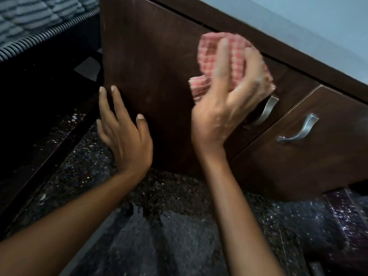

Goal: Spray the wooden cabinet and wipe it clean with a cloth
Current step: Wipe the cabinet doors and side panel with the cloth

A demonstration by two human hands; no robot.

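The dark brown wooden cabinet point(151, 56) fills the upper middle of the head view, tilted in frame. A bunched pink-and-white checked cloth point(211, 54) is pressed against the cabinet near its front corner, with my right hand point(225, 100) closed over it; the hand is blurred. My left hand point(123, 132) rests flat, fingers spread, on the cabinet's lower left edge and holds nothing. No spray bottle is in view.
Two drawer fronts with curved metal handles point(298, 130) lie to the right of the cloth. A dark speckled stone floor point(159, 206) runs below. A bed with a striped mattress point(39, 18) and dark frame stands close on the left.
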